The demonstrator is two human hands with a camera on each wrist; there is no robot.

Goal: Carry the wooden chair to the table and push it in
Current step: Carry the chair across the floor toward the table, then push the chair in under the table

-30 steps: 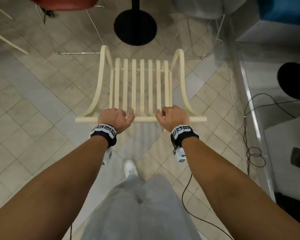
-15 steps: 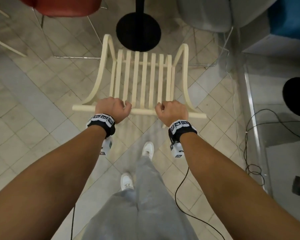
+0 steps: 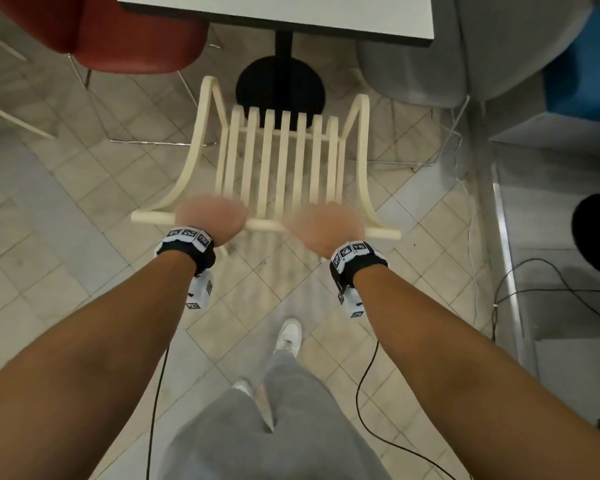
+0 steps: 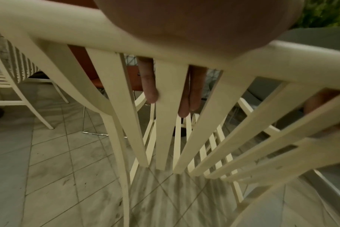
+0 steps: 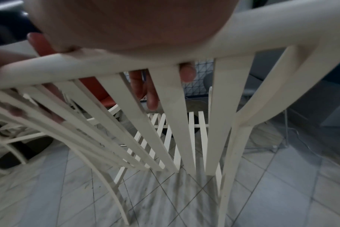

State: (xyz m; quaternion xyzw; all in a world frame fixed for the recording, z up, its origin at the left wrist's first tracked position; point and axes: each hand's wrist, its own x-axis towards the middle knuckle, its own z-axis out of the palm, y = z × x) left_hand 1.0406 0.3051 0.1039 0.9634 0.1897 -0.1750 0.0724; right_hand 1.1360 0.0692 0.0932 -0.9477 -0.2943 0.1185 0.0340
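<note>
I had both hands on the top rail of the wooden chair [image 3: 281, 157]: the left hand [image 3: 210, 220] curled over it toward the left end and the right hand [image 3: 324, 226] over it toward the right. Both were smeared by motion in the head view. In the wrist views I could see my fingers [image 4: 150, 86] hooked down behind the rail between the back slats, and the right fingers [image 5: 144, 87] doing the same, so each hand was wrapped round the rail, not pressing flat.

What had changed over the last second was the approach. A second earlier only the black round base [image 3: 280, 85] and a bit of its post showed ahead of the chair; now the white counter [image 3: 274, 12] edge filled the top of the head view, and the seat front sat just short of that base. My hands had also blurred, where before they were sharp, so I judged the chair was travelling fast.

I could not tell whether its legs were off the tiled floor [image 3: 66, 202]. The red chair [image 3: 111, 32] stood to the left of the gap and a grey chair [image 3: 465, 53] to the right. I judged the carry nearly over, with the push under the counter left.
</note>
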